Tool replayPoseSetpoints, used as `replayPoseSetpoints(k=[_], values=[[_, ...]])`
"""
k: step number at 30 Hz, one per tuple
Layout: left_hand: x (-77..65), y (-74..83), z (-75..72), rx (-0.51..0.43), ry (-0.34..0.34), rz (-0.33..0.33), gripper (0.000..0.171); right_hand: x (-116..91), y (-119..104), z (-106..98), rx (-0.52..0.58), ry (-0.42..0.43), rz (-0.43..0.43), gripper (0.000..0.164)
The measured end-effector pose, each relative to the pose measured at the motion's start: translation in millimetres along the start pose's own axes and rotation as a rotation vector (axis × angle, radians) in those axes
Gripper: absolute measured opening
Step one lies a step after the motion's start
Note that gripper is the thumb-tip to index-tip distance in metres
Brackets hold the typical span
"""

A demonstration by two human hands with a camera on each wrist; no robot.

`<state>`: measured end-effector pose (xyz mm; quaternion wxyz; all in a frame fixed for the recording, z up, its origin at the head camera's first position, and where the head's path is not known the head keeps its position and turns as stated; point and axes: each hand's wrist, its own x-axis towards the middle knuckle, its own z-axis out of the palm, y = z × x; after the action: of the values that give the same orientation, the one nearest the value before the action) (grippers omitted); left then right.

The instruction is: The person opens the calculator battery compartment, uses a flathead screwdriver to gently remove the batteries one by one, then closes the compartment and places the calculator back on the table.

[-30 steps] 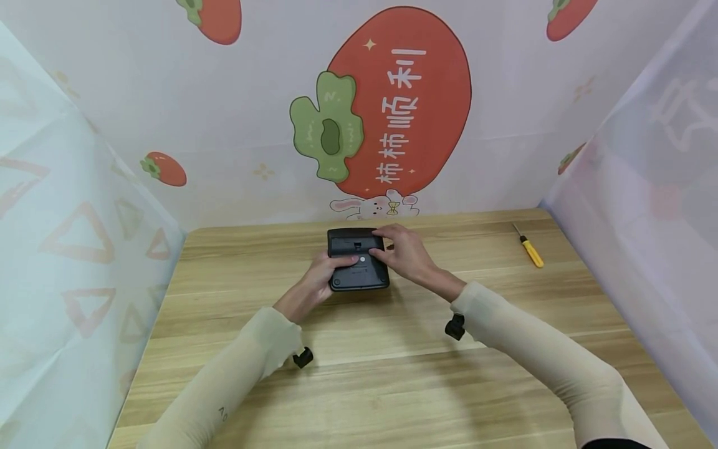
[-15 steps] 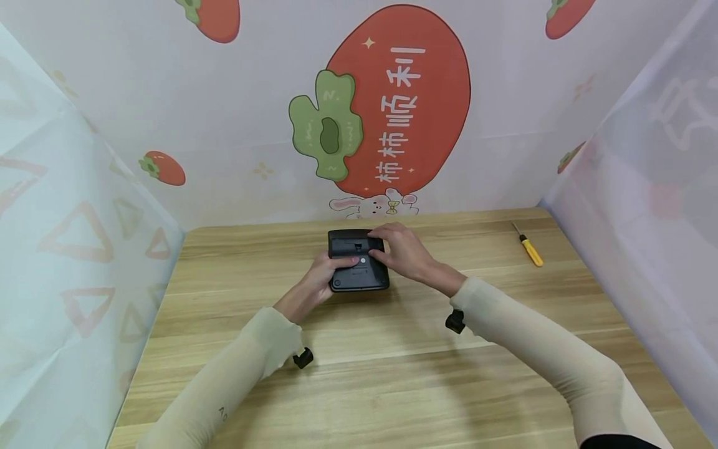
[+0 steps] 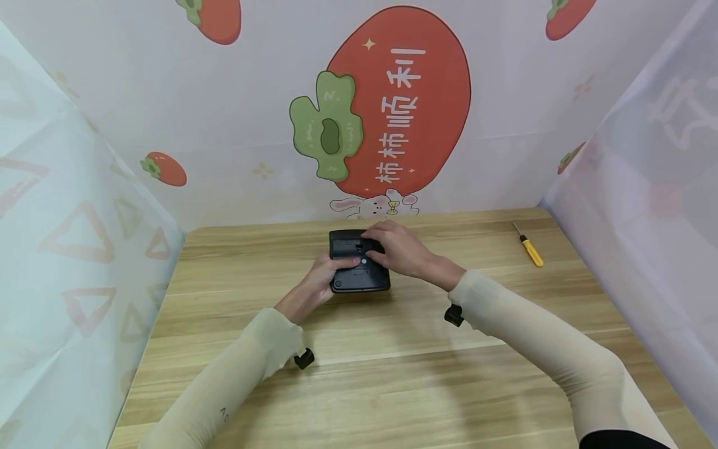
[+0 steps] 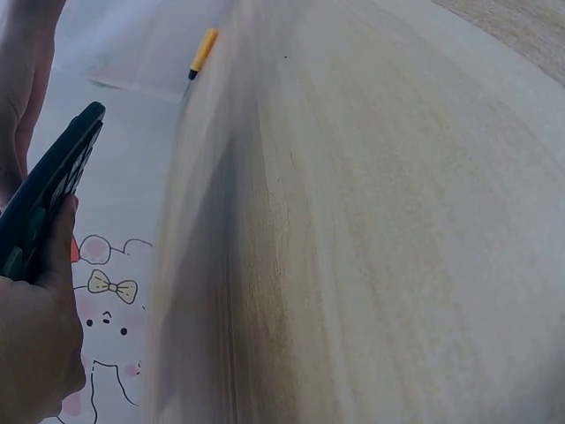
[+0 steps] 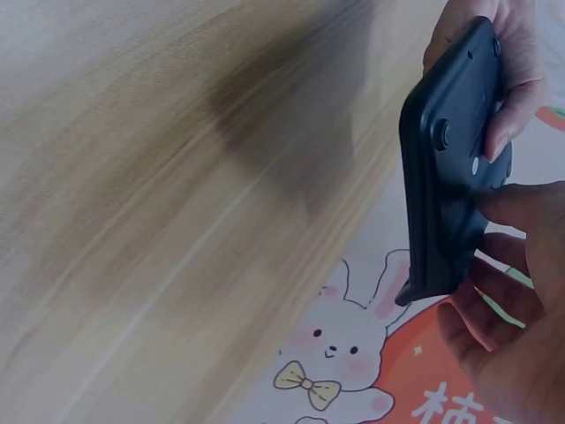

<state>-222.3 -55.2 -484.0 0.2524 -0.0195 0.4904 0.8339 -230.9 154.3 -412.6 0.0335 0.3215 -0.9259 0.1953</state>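
Observation:
A black calculator (image 3: pixel 360 284) is held with its back toward the head camera. The back has a battery cover near the far end, a small pale round spot and a round foot. My left hand (image 3: pixel 318 279) grips its left side, thumb lying across the back. My right hand (image 3: pixel 405 252) has its thumb on the back and its bent fingers at the battery cover and far end. Some keys of the calculator (image 4: pixel 62 181) show edge-on in the left wrist view. In the right wrist view, the calculator (image 5: pixel 450 168) is tilted above the table.
A screwdriver (image 3: pixel 531 251) with a yellow handle lies at the back right of the wooden table (image 3: pixel 370 386). A printed white sheet (image 3: pixel 241 112) rises behind the table's back edge. More sheets flank both sides.
My right hand has shifted slightly left across the calculator's back, its fingers now covering more of the battery cover. My left hand keeps its grip, and the calculator has barely moved.

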Motion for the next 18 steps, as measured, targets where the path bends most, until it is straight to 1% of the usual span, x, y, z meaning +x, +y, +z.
replayPoseSetpoints(k=[8, 18], values=[[-0.5, -1.1, 0.9, 0.001, 0.001, -0.008, 0.060, 5, -5, -4, -0.043, -0.047, -0.041, 0.036], [-0.7, -2.7, 2.6, 0.006, -0.006, -0.004, 0.059, 11, -4, -5, -0.065, -0.057, -0.085, 0.033]])
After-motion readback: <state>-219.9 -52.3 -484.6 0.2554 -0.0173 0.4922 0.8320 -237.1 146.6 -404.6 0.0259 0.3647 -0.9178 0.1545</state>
